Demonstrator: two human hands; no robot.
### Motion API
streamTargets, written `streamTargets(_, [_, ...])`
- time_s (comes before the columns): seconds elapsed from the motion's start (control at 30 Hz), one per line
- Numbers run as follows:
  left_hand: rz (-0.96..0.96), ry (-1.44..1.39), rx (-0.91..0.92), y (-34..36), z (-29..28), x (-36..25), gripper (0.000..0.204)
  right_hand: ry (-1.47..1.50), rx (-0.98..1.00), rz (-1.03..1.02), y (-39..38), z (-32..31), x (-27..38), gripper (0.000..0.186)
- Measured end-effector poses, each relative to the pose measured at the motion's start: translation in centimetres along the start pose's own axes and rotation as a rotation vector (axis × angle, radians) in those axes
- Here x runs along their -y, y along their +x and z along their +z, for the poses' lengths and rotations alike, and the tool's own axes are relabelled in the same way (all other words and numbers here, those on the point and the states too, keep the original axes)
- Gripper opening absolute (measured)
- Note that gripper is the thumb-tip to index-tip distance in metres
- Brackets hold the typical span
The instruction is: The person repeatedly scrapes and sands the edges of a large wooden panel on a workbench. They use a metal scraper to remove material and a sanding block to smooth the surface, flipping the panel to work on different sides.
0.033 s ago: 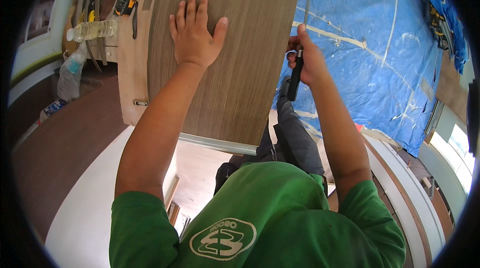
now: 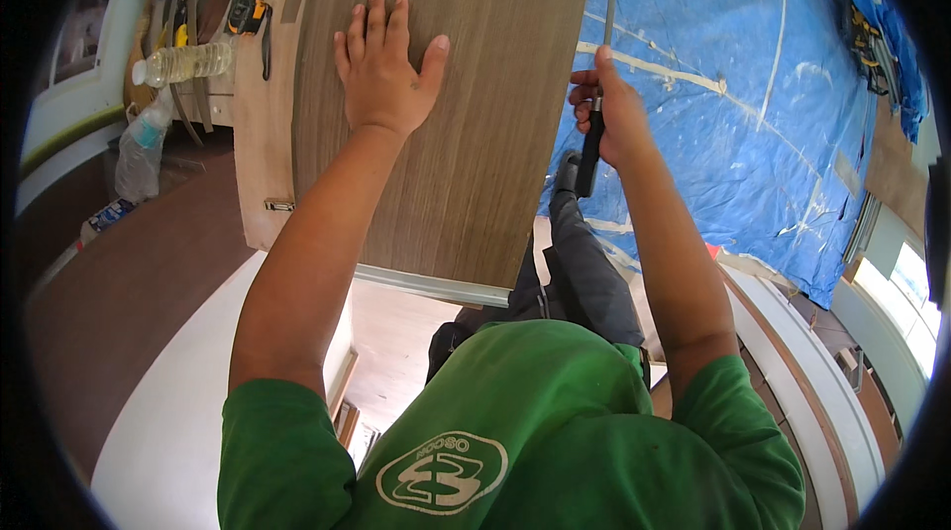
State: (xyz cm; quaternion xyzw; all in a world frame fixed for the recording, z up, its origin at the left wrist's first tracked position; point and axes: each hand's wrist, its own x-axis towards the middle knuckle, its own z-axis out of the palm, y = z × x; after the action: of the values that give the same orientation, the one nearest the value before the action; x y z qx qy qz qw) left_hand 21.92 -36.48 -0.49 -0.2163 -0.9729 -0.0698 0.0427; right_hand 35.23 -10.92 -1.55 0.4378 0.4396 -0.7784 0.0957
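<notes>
My left hand (image 2: 388, 82) lies flat with fingers spread on a brown wood-grain board (image 2: 466, 134). To the right, just beyond the board's long edge, my right hand (image 2: 616, 114) is closed round the black handle of a file (image 2: 591, 149). Its slim grey blade points away from me, over a blue tarp, roughly along the board's edge. The right thumb stretches along the tool towards the blade. Whether the blade touches the board's edge is hard to tell; a narrow gap seems to show between them.
A pale wooden panel (image 2: 265, 154) carries a black-and-orange tape measure (image 2: 248, 15). Left of it lie a clear bottle (image 2: 188, 62) and a crumpled plastic bottle (image 2: 144, 149). Blue tarp (image 2: 713, 154) covers the right side. A metal strip (image 2: 436, 284) borders the board's near end.
My right hand and the file have shifted slightly to the right, a little away from the board's edge. The left hand stays almost where it was on the board.
</notes>
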Motion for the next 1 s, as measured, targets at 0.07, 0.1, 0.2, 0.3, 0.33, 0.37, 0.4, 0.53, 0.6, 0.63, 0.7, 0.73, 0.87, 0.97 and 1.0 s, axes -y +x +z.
streamTargets(0.07, [0.003,0.012,0.006,0.0,0.1,0.2,0.073,-0.135,-0.09,-0.091,-0.6,-0.6,0.8,0.046])
streamTargets(0.1, [0.0,0.02,0.005,0.2,0.1,0.2,0.073,-0.176,-0.096,-0.138,-1.2,-0.8,1.0,0.047])
streamTargets(0.2, [-0.014,0.024,0.017,0.8,0.2,0.1,0.074,-0.273,-0.061,-0.3,-2.2,-2.4,0.0,0.046])
streamTargets(0.3, [-0.02,0.032,0.043,0.8,-0.1,-0.2,0.074,-0.391,-0.043,-0.388,-3.5,-3.5,-1.5,0.041])
streamTargets(0.33, [-0.019,0.034,0.041,0.8,-0.1,-0.3,0.074,-0.425,-0.044,-0.349,-4.2,-3.5,-1.7,0.039])
streamTargets(0.37, [-0.018,0.035,0.04,0.8,-0.1,-0.4,0.074,-0.46,-0.044,-0.31,-4.8,-3.6,-2.0,0.038])
streamTargets(0.4, [-0.022,0.04,0.038,0.8,-0.2,-0.3,0.074,-0.489,-0.072,-0.298,-5.2,-3.7,-2.4,0.034])
streamTargets(0.53, [-0.031,0.051,0.027,0.8,0.1,-0.4,0.074,-0.466,-0.053,-0.284,-7.1,-4.0,-2.7,0.028])
streamTargets(0.6, [-0.035,0.052,0.023,0.6,0.1,-0.3,0.074,-0.379,0.031,-0.294,-8.2,-4.1,-1.9,0.029])
streamTargets(0.63, [-0.032,0.05,0.019,0.6,0.1,-0.3,0.074,-0.379,0.068,-0.336,-8.2,-4.5,-1.7,0.029])
streamTargets(0.7, [-0.029,0.05,0.012,0.8,-0.1,-0.2,0.074,-0.378,0.146,-0.419,-8.0,-5.6,-1.2,0.03])
streamTargets(0.73, [-0.037,0.05,0.013,0.8,-0.2,-0.3,0.074,-0.486,0.106,-0.413,-7.9,-6.1,-1.3,0.031])
streamTargets(0.87, [-0.053,0.06,0.008,0.9,-0.4,-0.5,0.073,-0.788,0.044,-0.396,-6.1,-8.2,-2.7,0.038])
streamTargets(0.97, [-0.047,0.08,-0.015,0.8,-0.4,-0.5,0.073,-0.883,0.065,-0.378,-5.1,-9.0,-2.1,0.043])
streamTargets(1.0, [-0.043,0.09,-0.017,0.8,-0.1,-0.3,0.073,-0.904,0.071,-0.361,-4.8,-9.2,-1.9,0.044])
